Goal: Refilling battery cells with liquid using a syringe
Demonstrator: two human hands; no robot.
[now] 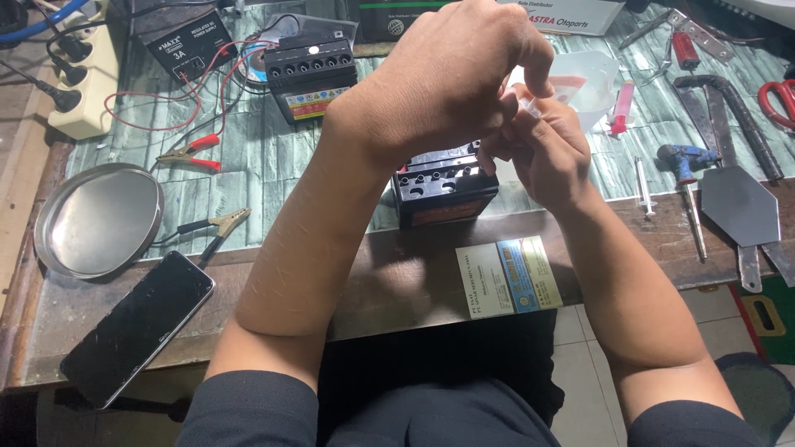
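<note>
Both hands raised and pressed together just above the small black battery [443, 189], which sits on the bench directly beneath the fingertips, its row of open top holes facing up.

Right hand [542, 153]: fingers [515, 124] pinched around a small clear piece [527, 104], mostly hidden, so impossible to say exactly what it is. Left hand [451, 83]: fingers curled over the same spot, tips hidden behind the back of the hand; cannot tell whether gripping the piece or only steadying it.

Judging from this, best done as follows:
- Keep the pinch firm but light; looks like thin plastic, probably slippery and easy to crush.
- Hold wrists close together, as now, so one hand steadies the other.
- Stay over the battery, so that anything dropped falls beside the holes below the fingers and not off the bench edge nearer the body.
- Mind the clear cup [590, 79] and the pink-tipped syringe [621, 109] just beyond the right fingers; easy to knock with a knuckle.
- Leave alone the thin syringe [643, 186] to the right of the fingers and the card [508, 277] below them.
</note>
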